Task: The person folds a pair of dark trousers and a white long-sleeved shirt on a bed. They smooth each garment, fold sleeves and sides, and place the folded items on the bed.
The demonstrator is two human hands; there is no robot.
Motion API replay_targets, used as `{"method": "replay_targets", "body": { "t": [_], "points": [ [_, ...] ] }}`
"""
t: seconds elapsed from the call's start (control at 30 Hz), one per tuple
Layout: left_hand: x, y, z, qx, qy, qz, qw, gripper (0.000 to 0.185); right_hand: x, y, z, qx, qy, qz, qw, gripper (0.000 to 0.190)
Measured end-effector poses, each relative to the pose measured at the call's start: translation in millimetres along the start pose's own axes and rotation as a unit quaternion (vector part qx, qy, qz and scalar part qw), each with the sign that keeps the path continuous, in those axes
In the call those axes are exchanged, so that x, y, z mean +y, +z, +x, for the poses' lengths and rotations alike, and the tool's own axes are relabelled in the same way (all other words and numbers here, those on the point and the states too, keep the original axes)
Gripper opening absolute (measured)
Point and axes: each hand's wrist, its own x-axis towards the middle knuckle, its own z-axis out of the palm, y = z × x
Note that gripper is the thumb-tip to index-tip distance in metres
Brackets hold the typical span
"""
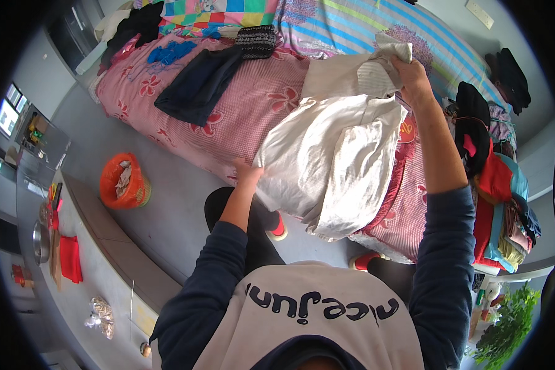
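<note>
A cream long-sleeved shirt [300,143] lies spread over the front of a pink flowered sofa cover [240,138]. One of its sleeves [358,171] runs folded down the right side, with the cuff end hanging over the front edge. My right hand [411,78] grips the shirt at its far right corner, where a striped, bunched part stands raised. At the near left edge of the shirt, my left hand [249,173] pinches the cloth. Farther left on the cover rests a pair of folded dark trousers [199,85].
Blue yarn [171,53] and a black patterned knit [255,41] lie at the back. Piled clothes [495,185] stand at the right. On the left are an orange-lined waste bin [120,182] on the floor and a table [106,286] holding a red cloth [70,259] and scissors [53,190].
</note>
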Motion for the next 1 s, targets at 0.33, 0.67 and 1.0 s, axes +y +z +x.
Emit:
{"method": "replay_targets", "body": {
  "t": [0.33,0.67,1.0],
  "points": [
    [9,-6,-63,-0.037,0.369,0.27,0.889,0.024,-18,-57,17,0.084,-0.046,-0.011,0.995,0.029],
    [22,70,-155,-0.234,0.488,0.334,0.771,0.039,-78,-111,10,0.157,-0.112,-0.073,0.979,0.032],
    [14,106,-166,-0.293,0.464,0.29,0.784,0.041,-71,-158,16,0.199,-0.154,-0.077,0.965,0.031]
  ]
}}
